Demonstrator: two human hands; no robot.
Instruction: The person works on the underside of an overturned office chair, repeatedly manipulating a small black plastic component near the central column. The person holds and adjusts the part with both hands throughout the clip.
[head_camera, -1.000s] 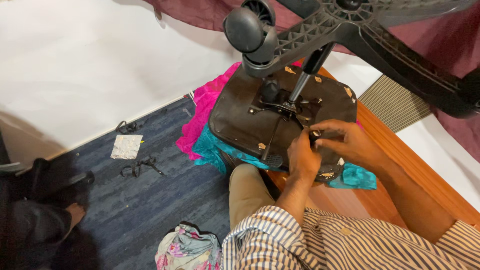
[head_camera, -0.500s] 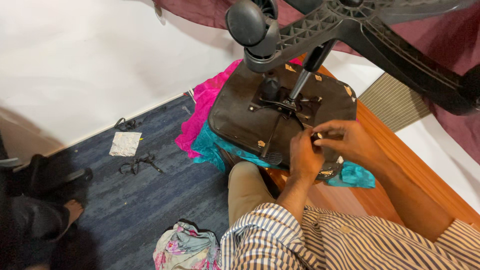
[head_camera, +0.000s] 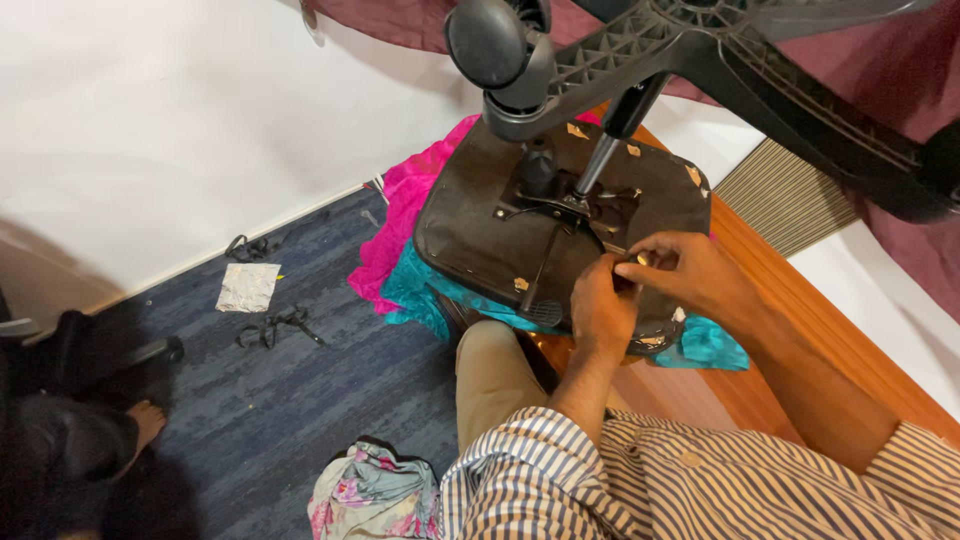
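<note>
An office chair lies upside down, its seat (head_camera: 500, 235) a rounded slab of worn black leatherette, cracked and peeling to tan patches at 12 and 3 o'clock. From the metal plate at its middle a slim grey column (head_camera: 600, 165) rises to the ribbed black plastic base (head_camera: 740, 60), which ends in a smooth round castor (head_camera: 490, 45) at 11 o'clock.

Both hands meet at the seat's edge at 4 o'clock. The left hand (head_camera: 600, 310) is curled, fingers narrow, pressed against the seat's rim; what it grips is hidden. The right hand (head_camera: 685, 275) pinches with thumb and forefinger close together on a small pale bit (head_camera: 641, 259), too small to tell apart.

Under the seat lies soft crumpled cloth, pink (head_camera: 400, 230) at 9 o'clock and teal (head_camera: 705, 345) at 5 o'clock, on a glossy wooden ledge (head_camera: 800, 330). The striped shirt (head_camera: 700, 490) fills 6 o'clock.

On the mottled blue carpet (head_camera: 330, 350) at 8 o'clock lie a flat square of crinkled foil (head_camera: 247, 287) and tangled black straps (head_camera: 270, 327). A floral bundle (head_camera: 370, 495) sits at 7 o'clock, another person's bare foot (head_camera: 145, 420) at far left.
</note>
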